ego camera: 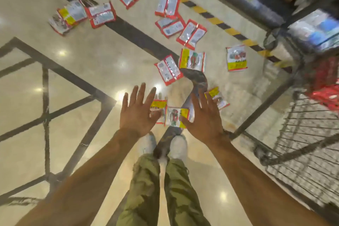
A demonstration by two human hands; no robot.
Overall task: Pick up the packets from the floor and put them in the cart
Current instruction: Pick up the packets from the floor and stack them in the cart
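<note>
1. Packets: red-edged packets lie scattered flat on the floor ahead of me, from upper left to centre.
2. The nearest packet lies just ahead of my shoes, between my two hands. One more packet is partly hidden behind my left fingers, and another shows past my right fingers.
3. Left hand: palm down, fingers straight and spread, holding nothing, just left of the nearest packet.
4. Right hand: same pose, released, nothing in it. Its thumb side overlaps the nearest packet's right edge in the view; I cannot tell whether it touches.
5. Cart: wire basket at my right, near the right hand. Red contents inside are too blurred to identify.
6. Surroundings: glossy beige tiles with dark inlaid lines; a yellow-and-black striped tape runs diagonally toward the cart. Green camouflage trousers below.
</note>
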